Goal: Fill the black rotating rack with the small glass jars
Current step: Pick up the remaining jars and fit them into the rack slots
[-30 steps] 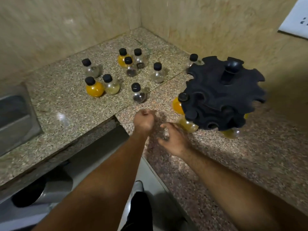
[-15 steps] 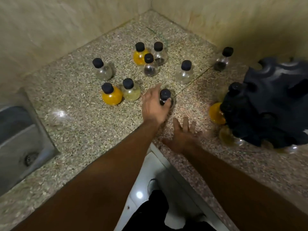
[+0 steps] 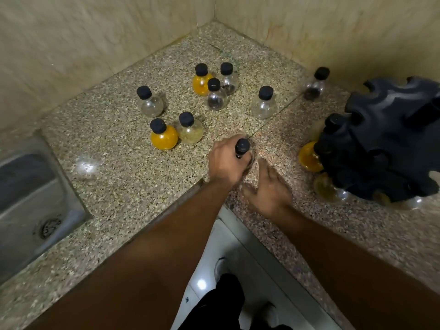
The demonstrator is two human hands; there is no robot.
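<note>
The black rotating rack [image 3: 385,144] stands at the right on the speckled counter, with an orange jar [image 3: 308,158] and a yellowish jar [image 3: 326,190] hanging in its near slots. My left hand [image 3: 226,163] is closed around a small clear jar with a black cap [image 3: 242,146], its body mostly hidden by my fingers. Just right of it and lower, my right hand [image 3: 267,189] hovers with fingers spread and nothing in it. Several loose black-capped jars stand behind: an orange one [image 3: 164,136], a pale one [image 3: 190,129], clear ones [image 3: 265,103].
A steel sink [image 3: 35,206] with a drain is set into the counter at the left. Tiled walls meet in a corner behind the jars. One jar [image 3: 315,85] stands near the right wall. The counter's inner corner edge lies right under my hands; the floor shows below.
My left hand reached forward to the nearest jar and closed on it, then drew it back towards the counter edge. My right hand stayed low beside it. The camera panned left.
</note>
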